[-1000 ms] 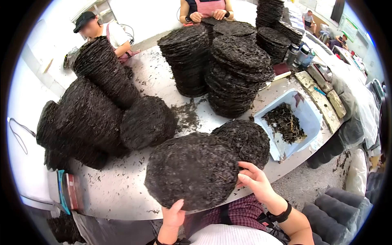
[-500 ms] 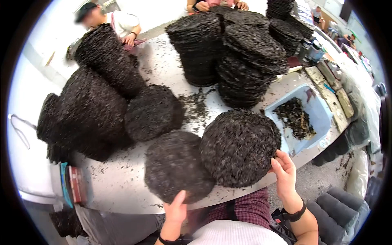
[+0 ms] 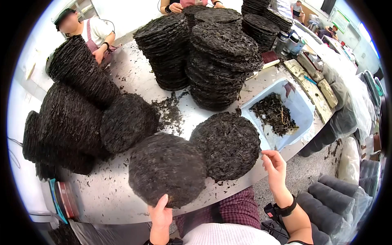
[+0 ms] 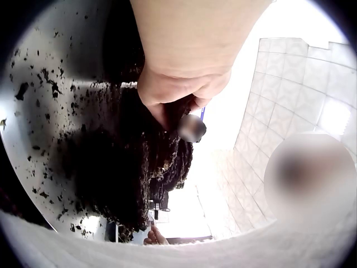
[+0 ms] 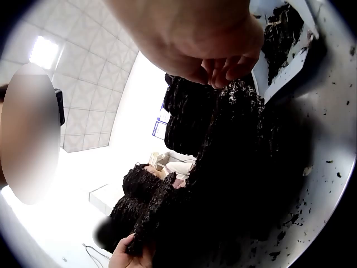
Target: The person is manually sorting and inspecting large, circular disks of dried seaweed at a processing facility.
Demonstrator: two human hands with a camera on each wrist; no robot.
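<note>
My left hand [image 3: 161, 216] grips the near edge of a round, dark dried seaweed cake [image 3: 167, 169], thumb on top. In the left wrist view the left hand's fingers curl over the dark edge, their tips partly hidden. Beside it on the right, a second seaweed cake [image 3: 225, 146] lies on a low pile. My right hand [image 3: 277, 173] is just off this pile's right edge, thumb and forefinger slightly parted, nothing visible between them. In the right wrist view its fingers [image 5: 226, 70] hang loosely bent over the pile.
Tall seaweed stacks [image 3: 222, 65] stand mid-table, with leaning stacks [image 3: 71, 114] to the left. A blue plastic bin [image 3: 304, 118] of scraps sits at the right, beside a brush [image 3: 269, 59]. Crumbs litter the white table [image 3: 110, 196]. Two people are across the table.
One second ago both hands were at one large cake. A cake then came down on the right pile, and my right hand has moved off its edge. The left hand still grips a cake.
</note>
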